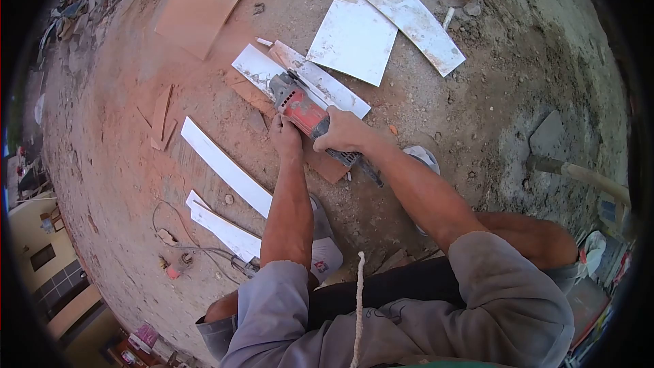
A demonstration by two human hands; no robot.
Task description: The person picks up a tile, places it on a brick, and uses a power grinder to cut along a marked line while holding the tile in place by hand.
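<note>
A red and grey angle grinder (303, 112) lies at an angle over a cut white tile (253, 65), its disc end toward the upper left. My right hand (343, 131) wraps around the rear of the grinder's body. Curled against the tool's near side, close to its head, is my left hand (285, 136); its fingertips are partly hidden. Just beyond the disc lies a second narrow white tile piece (339, 91). Reddish tile backing shows beneath the work.
Long white tile strips (225, 165) lie left of my arms, near a grey cable (204, 249). Ahead are a square tile (353, 36), a dirty tile strip (409, 17) and a dust-covered tile (204, 7). A wooden-handled tool (586, 176) rests at right.
</note>
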